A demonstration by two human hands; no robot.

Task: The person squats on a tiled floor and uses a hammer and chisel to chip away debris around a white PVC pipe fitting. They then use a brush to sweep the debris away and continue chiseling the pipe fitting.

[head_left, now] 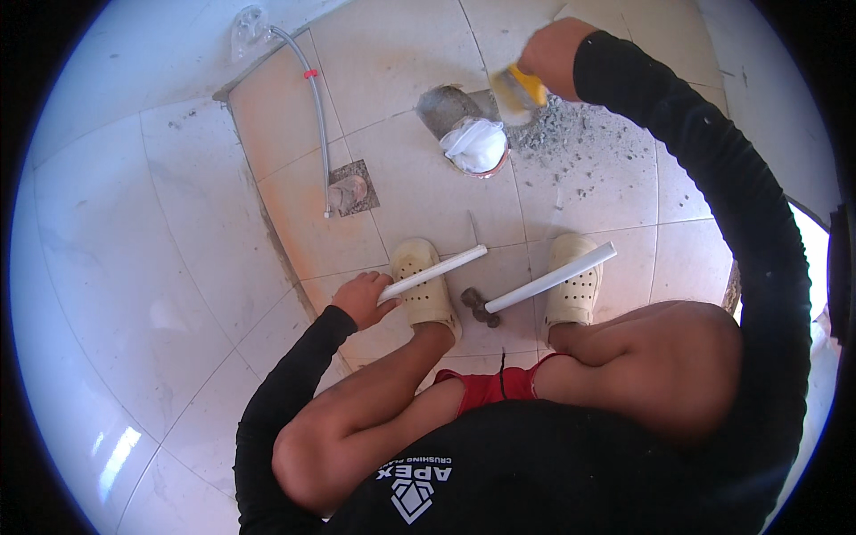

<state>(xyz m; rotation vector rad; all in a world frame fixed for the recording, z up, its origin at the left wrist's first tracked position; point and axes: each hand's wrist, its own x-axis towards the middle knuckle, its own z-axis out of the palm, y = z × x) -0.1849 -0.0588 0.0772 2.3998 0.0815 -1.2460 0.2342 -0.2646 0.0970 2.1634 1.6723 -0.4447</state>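
My right hand is closed on a yellow-handled paintbrush, blurred at its bristle end. The brush is held over the tiled floor, beside a patch of loose grey rubble. Just below it, a round floor opening is stuffed with a white plastic bag; a dark broken-out hollow adjoins it. My left hand grips one end of a white rod, which slants across my left clog. Between my feet lies a hammer, its white handle reaching over my right clog.
A braided flexible hose with a red band hangs from the wall at the left. Its end is beside a square cutout holding a capped pipe stub. Cream clogs are on my feet. White tiled wall rises on the left.
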